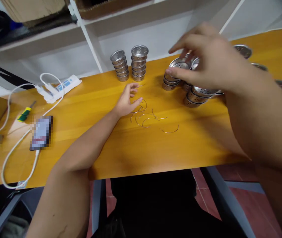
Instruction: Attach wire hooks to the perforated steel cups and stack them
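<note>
My left hand (127, 100) rests on the yellow wooden table (121, 145) with fingers loosely curled and apart, its fingertips touching a scatter of thin curved wire rings (151, 118). My right hand (205, 59) hovers over a cluster of perforated metal strainer cups (195, 94), fingers spread and reaching down onto the top one (179, 64). It is blurred by motion and I cannot see a cup lifted. Two neat stacks of the same cups (131, 64) stand behind my left hand near the wall.
A white power strip (61, 86) with a looping white cable (14, 155) lies at the left. Beside them are a phone (41, 133) and a yellow-green screwdriver (24, 113). More loose cups (242, 50) sit at the far right. White shelving rises behind the table.
</note>
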The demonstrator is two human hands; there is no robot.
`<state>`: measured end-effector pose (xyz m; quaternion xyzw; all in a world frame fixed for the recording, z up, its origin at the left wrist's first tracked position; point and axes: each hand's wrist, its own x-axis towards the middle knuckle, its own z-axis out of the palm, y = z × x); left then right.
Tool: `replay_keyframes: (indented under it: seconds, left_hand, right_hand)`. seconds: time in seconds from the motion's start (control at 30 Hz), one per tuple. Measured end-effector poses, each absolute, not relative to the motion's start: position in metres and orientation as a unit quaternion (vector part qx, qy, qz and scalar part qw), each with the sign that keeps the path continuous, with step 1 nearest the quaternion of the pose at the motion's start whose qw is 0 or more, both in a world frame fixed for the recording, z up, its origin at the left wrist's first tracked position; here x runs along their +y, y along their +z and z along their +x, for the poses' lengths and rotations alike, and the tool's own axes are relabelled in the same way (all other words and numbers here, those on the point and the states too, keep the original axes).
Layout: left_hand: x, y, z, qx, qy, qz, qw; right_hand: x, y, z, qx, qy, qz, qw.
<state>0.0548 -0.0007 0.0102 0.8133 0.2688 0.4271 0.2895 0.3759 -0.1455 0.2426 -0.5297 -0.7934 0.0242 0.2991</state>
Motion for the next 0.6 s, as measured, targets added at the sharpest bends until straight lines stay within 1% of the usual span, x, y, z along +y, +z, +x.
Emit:
replay_keyframes:
  seconds: [0.07, 0.13, 0.2, 0.27, 0.37, 0.53, 0.6]
  left_hand:
    - [0.001, 0.008, 0.055, 0.269, 0.429, 0.813, 0.287]
    - [0.003, 0.006, 0.055, 0.266, 0.431, 0.813, 0.287]
    - [0.004, 0.005, 0.054, 0.260, 0.431, 0.814, 0.290]
    - [0.004, 0.004, 0.053, 0.255, 0.429, 0.816, 0.293]
    - [0.004, 0.005, 0.052, 0.250, 0.421, 0.820, 0.297]
    - [0.001, 0.008, 0.054, 0.255, 0.424, 0.817, 0.296]
    - [0.000, 0.009, 0.055, 0.259, 0.424, 0.816, 0.296]
  right_hand:
    - [-0.109, 0.240, 0.360, -0.792, 0.037, -0.534, 0.293]
    - [-0.077, 0.240, 0.342, -0.767, 0.023, -0.579, 0.274]
    - [-0.051, 0.243, 0.324, -0.731, 0.057, -0.641, 0.229]
    - [-0.033, 0.247, 0.308, -0.711, 0.083, -0.667, 0.209]
    - [-0.013, 0.254, 0.292, -0.690, 0.085, -0.689, 0.207]
    - [0.016, 0.253, 0.289, -0.694, 0.109, -0.701, 0.126]
    - [0.023, 0.248, 0.290, -0.702, 0.131, -0.689, 0.121]
